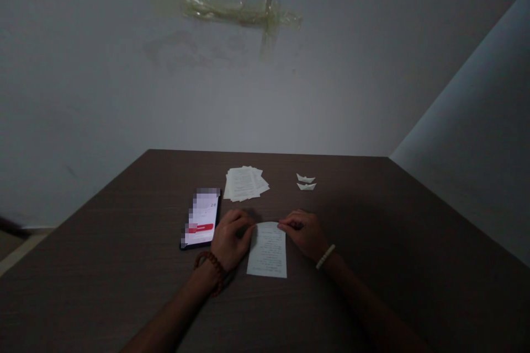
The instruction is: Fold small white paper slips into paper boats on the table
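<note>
A small printed sheet of paper [267, 253] lies in front of me, its far edge curving up slightly between my hands. My left hand [232, 238] pinches the far left corner between thumb and fingers. At the far right corner, my right hand [305, 233] grips the sheet the same way. Beyond my right hand sit two small folded paper boats [306, 187], one behind the other. A loose stack of printed paper sheets [245, 183] rests past my left hand.
A phone [203, 220] with a lit screen lies just left of my left hand. The brown table [351, 287] reaches back to a grey wall [265, 105] bearing strips of tape [232, 15]. A sloping pale surface [476, 121] rises on the right.
</note>
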{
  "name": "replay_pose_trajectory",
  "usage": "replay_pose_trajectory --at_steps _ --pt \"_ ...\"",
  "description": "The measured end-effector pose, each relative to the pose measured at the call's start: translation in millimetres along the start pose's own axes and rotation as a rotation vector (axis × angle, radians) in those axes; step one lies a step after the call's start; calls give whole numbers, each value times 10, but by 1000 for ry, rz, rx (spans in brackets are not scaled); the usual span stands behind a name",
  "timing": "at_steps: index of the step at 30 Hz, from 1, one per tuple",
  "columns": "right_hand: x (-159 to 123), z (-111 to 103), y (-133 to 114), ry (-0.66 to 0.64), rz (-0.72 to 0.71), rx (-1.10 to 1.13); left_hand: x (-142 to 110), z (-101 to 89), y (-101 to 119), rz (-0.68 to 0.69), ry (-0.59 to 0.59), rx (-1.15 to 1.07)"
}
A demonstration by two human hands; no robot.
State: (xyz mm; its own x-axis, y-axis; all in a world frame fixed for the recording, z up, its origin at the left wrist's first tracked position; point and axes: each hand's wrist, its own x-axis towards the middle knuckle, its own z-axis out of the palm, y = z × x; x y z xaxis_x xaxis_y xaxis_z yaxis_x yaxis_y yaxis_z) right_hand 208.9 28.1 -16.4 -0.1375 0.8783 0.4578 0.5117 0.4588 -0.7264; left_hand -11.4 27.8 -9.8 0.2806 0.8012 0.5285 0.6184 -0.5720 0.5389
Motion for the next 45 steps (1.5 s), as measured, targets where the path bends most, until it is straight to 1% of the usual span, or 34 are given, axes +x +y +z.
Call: replay_pose_trajectory --at_steps 3,5,9,12,16,21,25,27,30,33,39,45 --pt "0 -6 -1 28 0 14 -22 -11 18 40 -38 -26" --pt "1 -8 2 41 -11 16 -40 -30 43 98 -114 -14" --pt "7 -8 15 55 -12 -24 -74 -46 68 236 -320 45" --pt "12 -15 28 62 -1 -33 -88 -25 49 272 -391 95" --pt "12 -36 53 15 14 -32 -78 -11 35 259 -389 134" --pt "18 -92 45 -77 -1 19 -43 -37 71 241 -380 118" --pt "30 -140 2 -148 -35 68 -56 -37 66 282 -350 120" --pt "34 -143 -6 -153 -11 52 -75 -29 57 301 -345 122" --pt "31 -118 15 -149 36 9 -96 -17 54 290 -361 125" --pt "23 -89 48 -175 44 -12 -104 -9 59 302 -352 116" --pt "9 -91 24 -270 -31 -55 -103 -6 50 373 -345 122" --pt "3 -119 -25 -313 -54 -53 -99 -2 47 410 -345 114"
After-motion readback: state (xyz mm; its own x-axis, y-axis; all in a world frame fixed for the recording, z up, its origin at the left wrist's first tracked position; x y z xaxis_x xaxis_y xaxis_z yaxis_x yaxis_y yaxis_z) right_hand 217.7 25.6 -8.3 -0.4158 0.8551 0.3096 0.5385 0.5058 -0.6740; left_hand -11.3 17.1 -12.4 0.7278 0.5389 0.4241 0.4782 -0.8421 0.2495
